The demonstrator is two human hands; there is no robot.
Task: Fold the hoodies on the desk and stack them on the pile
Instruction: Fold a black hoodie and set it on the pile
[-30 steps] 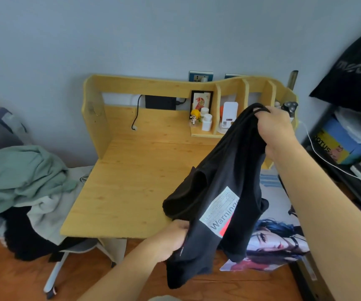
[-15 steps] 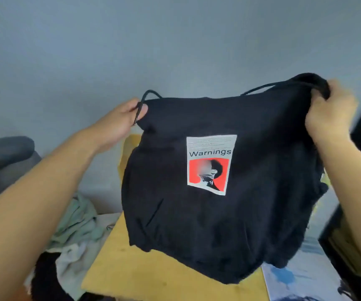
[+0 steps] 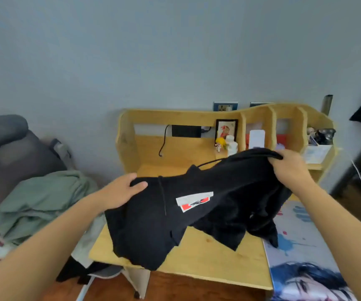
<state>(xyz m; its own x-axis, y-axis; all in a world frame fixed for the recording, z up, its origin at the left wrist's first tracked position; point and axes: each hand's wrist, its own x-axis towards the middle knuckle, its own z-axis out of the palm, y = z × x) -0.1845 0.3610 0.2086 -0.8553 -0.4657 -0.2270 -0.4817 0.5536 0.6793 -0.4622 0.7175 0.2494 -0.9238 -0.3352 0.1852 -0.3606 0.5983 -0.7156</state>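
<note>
The black hoodie [image 3: 207,205] is one large dark cloth with a small white and red printed patch near its middle; the patch is seen at a flat angle, so its print cannot be read. A thin black drawstring hangs down beside the patch, and a second cord arches near the upper edge. The cloth looks soft and wrinkled, and its lower part lies on the wooden counter [image 3: 207,255], with a corner hanging over the front edge at 7 o'clock.

I count one black hoodie in the hands, two hands, and one heap of other clothes [image 3: 38,205] at 9 o'clock from the counter, where a pale green piece lies on top and a dark piece hangs below. How many garments are in this heap, I cannot tell.

The left hand [image 3: 120,192] holds the upper left edge of the hoodie, thumb on top and the cloth under the palm, so its grip is closed on the fabric. The right hand [image 3: 290,168] is higher and pinches the upper right edge, fingers curled round the cloth.

The long axis of the hoodie runs from 8 o'clock to 2 o'clock, rising toward the right hand. The top edge points to the back shelf at 12 o'clock, the hem toward the viewer.
</note>
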